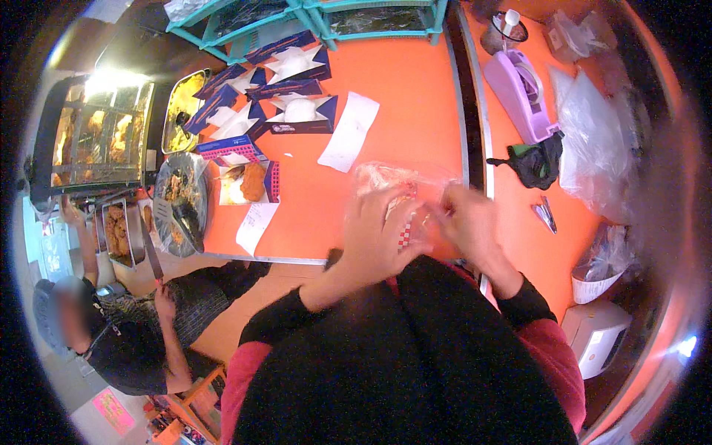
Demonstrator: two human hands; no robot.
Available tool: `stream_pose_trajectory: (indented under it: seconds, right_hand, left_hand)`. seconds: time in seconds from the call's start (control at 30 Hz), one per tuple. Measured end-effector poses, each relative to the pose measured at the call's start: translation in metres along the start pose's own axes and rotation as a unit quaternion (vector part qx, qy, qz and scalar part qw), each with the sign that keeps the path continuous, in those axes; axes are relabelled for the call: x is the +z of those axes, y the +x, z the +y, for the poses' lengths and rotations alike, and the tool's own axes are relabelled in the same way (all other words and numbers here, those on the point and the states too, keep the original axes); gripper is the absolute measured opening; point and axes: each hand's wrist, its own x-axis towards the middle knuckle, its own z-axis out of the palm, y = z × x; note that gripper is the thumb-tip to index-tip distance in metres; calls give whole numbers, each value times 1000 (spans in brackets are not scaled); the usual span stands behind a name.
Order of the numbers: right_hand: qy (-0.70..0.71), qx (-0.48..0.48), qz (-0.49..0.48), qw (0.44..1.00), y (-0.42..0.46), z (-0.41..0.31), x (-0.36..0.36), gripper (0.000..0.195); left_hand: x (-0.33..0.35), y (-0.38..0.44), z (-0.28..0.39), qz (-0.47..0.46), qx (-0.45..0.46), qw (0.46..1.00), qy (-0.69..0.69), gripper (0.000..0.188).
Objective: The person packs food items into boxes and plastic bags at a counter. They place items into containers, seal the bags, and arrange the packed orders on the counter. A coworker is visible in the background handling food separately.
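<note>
My left hand is shut on a clear plastic bag over the front edge of the orange counter. A wrapped item with a red and white checked pattern shows through the bag between my hands. On the bag's right side is my right hand, blurred, with its fingertips at the plastic; whether they pinch it I cannot tell. To the left, an open cardboard box holds a piece of fried chicken and something white. One paper slip lies just below that box, and another lies behind the bag.
Several open blue boxes stand at the back left, near teal racks. A purple tape dispenser and clear bags lie on the right counter. At left, a co-worker holds a long knife near food trays.
</note>
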Motion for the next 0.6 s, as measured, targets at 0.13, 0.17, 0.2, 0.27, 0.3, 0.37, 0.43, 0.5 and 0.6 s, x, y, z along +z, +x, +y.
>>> stream_pose_trajectory:
  seconds: [0.13, 0.17, 0.2, 0.27, 0.3, 0.37, 0.43, 0.5, 0.6]
  right_hand:
    - [-49, -239, 317, 917, 49, 46, 49, 37]
    - [-77, -300, 320, 896, 71, 53, 58, 38]
    - [53, -253, 144, 955, 83, 53, 49, 39]
    - [290, -123, -223, 922, 92, 43, 18, 40]
    - [235, -133, -196, 943, 85, 31, 6, 39]
    - [122, -149, -132, 972, 57, 4, -11, 37]
    - [-40, -182, 15, 982, 45, 12, 42, 32]
    - [-261, -135, 47, 955, 56, 41, 89, 29]
    - [198, -132, -70, 969, 57, 54, 6, 19]
  left_hand:
    - [50, -59, -29, -173, -107, 973, 112, 40]
    - [46, -56, -35, -218, -60, 971, 80, 34]
    - [32, -53, -44, -259, -13, 964, 50, 27]
    - [-2, -42, -55, -305, 31, 951, -47, 17]
    - [-28, -35, -52, -314, 22, 943, -111, 12]
    - [-44, -41, -46, -293, 32, 938, -181, 9]
    - [-39, -40, -39, -247, 83, 946, -194, 10]
    - [-55, -38, -27, -243, 49, 932, -267, 13]
    - [-90, -30, -9, -186, 6, 960, -207, 17]
